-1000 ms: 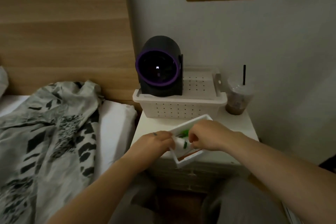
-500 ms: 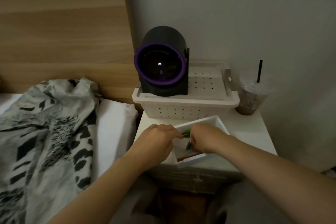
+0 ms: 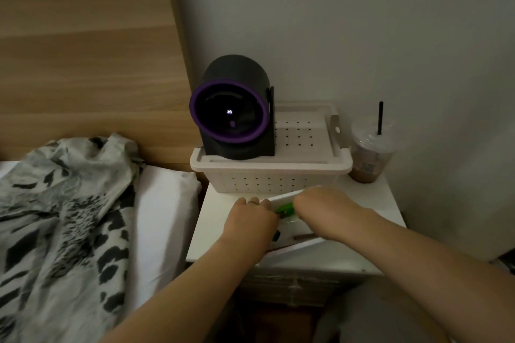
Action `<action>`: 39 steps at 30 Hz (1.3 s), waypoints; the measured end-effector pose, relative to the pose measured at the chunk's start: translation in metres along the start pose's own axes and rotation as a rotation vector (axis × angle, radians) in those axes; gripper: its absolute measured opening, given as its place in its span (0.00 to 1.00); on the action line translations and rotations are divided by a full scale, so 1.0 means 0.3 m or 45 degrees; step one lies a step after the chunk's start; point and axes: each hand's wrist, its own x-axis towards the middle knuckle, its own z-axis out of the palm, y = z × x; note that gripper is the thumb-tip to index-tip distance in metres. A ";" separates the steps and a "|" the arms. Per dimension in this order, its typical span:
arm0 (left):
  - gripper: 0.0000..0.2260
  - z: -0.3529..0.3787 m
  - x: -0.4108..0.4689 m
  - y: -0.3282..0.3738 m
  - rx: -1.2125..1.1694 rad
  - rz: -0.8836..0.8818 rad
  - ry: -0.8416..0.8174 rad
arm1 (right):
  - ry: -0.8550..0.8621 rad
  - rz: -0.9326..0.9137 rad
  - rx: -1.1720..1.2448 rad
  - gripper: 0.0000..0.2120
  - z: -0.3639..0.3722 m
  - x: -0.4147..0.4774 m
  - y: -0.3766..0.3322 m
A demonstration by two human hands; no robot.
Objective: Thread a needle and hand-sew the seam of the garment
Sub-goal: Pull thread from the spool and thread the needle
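A black-and-white patterned garment (image 3: 64, 203) lies crumpled on the bed (image 3: 164, 217), well apart from both hands. On the white nightstand (image 3: 370, 203) beside it, the left hand (image 3: 250, 220) and right hand (image 3: 326, 211) reach into a small white box (image 3: 295, 250), fingers (image 3: 254, 202) bent beside a green item (image 3: 285, 207); blur hides whether either grips it
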 end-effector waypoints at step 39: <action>0.20 -0.101 -0.180 -0.024 -2.418 -0.086 0.363 | 0.671 -0.195 1.532 0.05 -0.035 -0.164 -0.013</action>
